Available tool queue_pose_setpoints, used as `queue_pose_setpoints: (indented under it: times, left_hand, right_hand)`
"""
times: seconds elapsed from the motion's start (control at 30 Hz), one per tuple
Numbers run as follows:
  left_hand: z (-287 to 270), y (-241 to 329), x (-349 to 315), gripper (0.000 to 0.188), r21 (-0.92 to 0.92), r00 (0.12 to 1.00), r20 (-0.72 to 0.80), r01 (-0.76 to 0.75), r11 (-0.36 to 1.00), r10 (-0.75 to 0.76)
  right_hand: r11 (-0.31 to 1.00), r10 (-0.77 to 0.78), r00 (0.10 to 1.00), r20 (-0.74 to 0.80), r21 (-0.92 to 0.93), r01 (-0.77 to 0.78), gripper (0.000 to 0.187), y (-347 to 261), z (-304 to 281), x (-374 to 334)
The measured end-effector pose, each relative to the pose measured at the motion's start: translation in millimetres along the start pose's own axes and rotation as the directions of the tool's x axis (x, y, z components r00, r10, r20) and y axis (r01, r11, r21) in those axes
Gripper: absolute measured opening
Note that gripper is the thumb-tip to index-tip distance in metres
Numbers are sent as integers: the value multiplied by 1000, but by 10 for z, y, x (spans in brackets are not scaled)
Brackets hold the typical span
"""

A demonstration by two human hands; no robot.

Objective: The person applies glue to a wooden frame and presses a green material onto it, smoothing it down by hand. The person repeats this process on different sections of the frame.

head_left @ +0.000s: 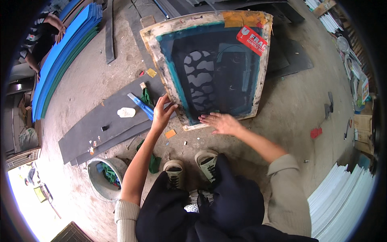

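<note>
A silkscreen printing frame (160, 62) with a worn, paint-stained wooden border stands tilted in front of me. Its dark mesh (225, 88) carries a pale pattern of rounded patches (199, 68) and teal edging. Orange tape (242, 19) and a red label (252, 40) sit at its upper right. My left hand (162, 115) grips the frame's left border near the lower corner. Fingers outstretched, my right hand (221, 123) lies flat over the lower edge of the mesh. Close to my left hand, a blue utility knife (141, 106) and a white bottle (126, 112) rest on dark sheets (90, 125).
A grey bucket (93, 179) holding green and blue cloth stands at lower left. Stacked blue sheets (74, 46) are at far left, beside another person's hand (58, 30). White sheets (342, 205) are piled at lower right. An orange piece (170, 134) lies before my shoes.
</note>
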State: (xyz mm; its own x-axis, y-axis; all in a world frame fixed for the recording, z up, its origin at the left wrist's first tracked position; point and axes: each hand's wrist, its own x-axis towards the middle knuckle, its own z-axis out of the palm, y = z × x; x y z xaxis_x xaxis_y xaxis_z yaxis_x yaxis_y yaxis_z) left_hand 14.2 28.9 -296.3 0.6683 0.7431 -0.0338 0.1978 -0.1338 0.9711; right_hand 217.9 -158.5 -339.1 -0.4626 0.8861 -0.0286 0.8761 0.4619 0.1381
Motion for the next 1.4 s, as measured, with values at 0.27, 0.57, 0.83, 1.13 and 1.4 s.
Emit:
queue_pose_setpoints:
  times: [0.27,0.57,0.83,1.13,1.4]
  left_hand:
    - [-142,-55,1,50,122,998,-24,-55,991,58]
    - [-63,30,-36,50,106,998,-35,-40,994,44]
    - [-97,62,6,52,80,997,-42,-64,995,68]
    - [-70,26,20,51,45,1000,-10,-23,999,24]
    - [-148,31,-12,52,76,1000,-10,-9,997,10]
  right_hand:
    - [993,-40,998,44,-113,45,93,252,-539,523]
    - [888,-148,968,205,-403,221,88,319,-554,481]
    - [930,-20,989,144,-362,71,88,149,-502,442]
    - [960,-172,959,225,-180,215,88,179,-409,358]
    - [946,303,924,-235,-40,-320,80,872,-1196,1081]
